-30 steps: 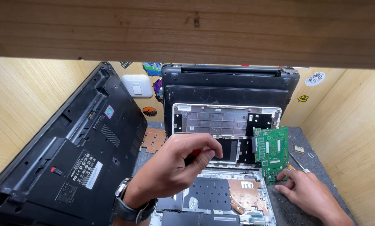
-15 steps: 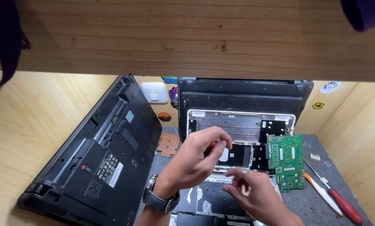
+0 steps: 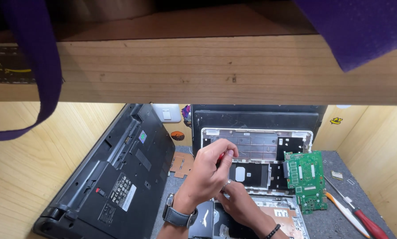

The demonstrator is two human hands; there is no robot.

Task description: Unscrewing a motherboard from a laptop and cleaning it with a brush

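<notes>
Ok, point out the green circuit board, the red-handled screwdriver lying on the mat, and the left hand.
green circuit board (image 3: 305, 177), head view, middle of its face.
red-handled screwdriver (image 3: 370, 223), head view, on the red handle.
left hand (image 3: 209, 172), head view, back of the hand.

- The opened laptop chassis (image 3: 256, 150) lies at the middle of the bench (image 3: 375, 194), with a shelf (image 3: 207, 71) overhead, nearer the camera.
- A closed laptop (image 3: 114, 177) leans bottom-side out against the left wall, just left of the chassis.
- The circuit board (image 3: 307, 179) rests on the chassis's right edge.
- Two screwdrivers (image 3: 355, 214) lie on the bench right of the board, side by side.
- A small flat piece (image 3: 182, 164) lies on the bench between the two laptops.
- The left hand (image 3: 209, 175) sits over the chassis's middle, above the right hand (image 3: 240, 206), the two touching.
- A wall plate (image 3: 167, 114) sits behind, between the laptops.
</notes>
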